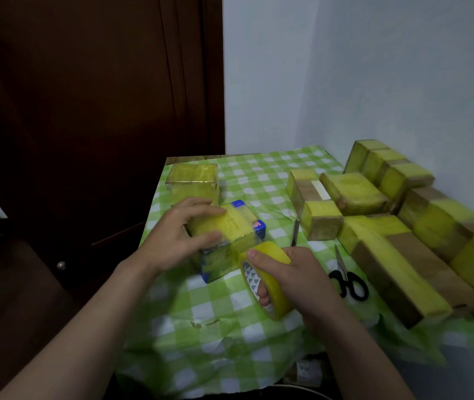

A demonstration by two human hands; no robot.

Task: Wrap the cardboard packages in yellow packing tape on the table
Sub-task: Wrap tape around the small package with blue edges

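Left hand [181, 235] is clamped over the left end of the box [237, 226], fingers across the top and thumb down the near side. I reckon that's purely to pin it to the green-checked desk [215, 313] so it doesn't skid or spin when the tape gets tugged. Right hand [290, 272] has the roll [276, 297] properly gripped, fingers poked through the core and thumb on the outer face. That's the handy way to hold it, since the roll can turn on the fingers while the thumb acts as a brake. The roll is tilted and right up against the box's near right corner, so the tape probably runs straight off it onto the box, though it's too blurry to see the strip itself.

The box sits mid-desk. It's blue with yellow bands over the top and front, and blue is showing at the far end and the bottom corner, so I'd call it roughly half done. The next lap probably means tipping or turning it to reach the bare ends.

Scissors [348, 281] and a cutter [295, 232] lie just right of the roll, near the right hand, which is sensible for snipping. A wrapped box [192, 180] sits behind, and a pile [374, 215] of yellow-banded packages is stacked along the wall on the right, out of the working space
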